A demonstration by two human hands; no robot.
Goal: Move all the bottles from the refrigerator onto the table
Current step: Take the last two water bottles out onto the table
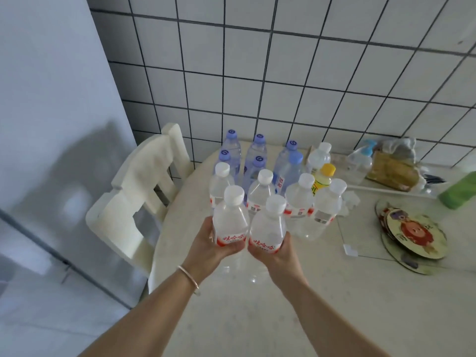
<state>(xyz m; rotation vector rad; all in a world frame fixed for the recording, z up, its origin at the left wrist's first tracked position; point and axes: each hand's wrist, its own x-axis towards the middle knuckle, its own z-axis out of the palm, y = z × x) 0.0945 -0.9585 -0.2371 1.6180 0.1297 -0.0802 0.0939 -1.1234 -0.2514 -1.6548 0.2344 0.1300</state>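
My left hand (206, 244) grips a clear water bottle (230, 217) with a white cap and red label. My right hand (277, 255) grips a second bottle of the same kind (269, 228). Both bottles are upright, side by side, over the near part of the round cream table (296, 305). Just behind them stand several white-capped bottles (300, 195), then several blue-capped bottles (257, 150) near the wall, and one yellow-capped bottle (323, 177). Whether the held bottles touch the tabletop is hidden by my hands.
A cream chair (144, 197) stands at the table's left edge. The grey refrigerator side (51, 112) fills the left. On the right lie round decorated coasters (414, 240), a pump bottle (360, 161), a bagged item (394, 166) and a green object (461, 189). A tiled wall stands behind.
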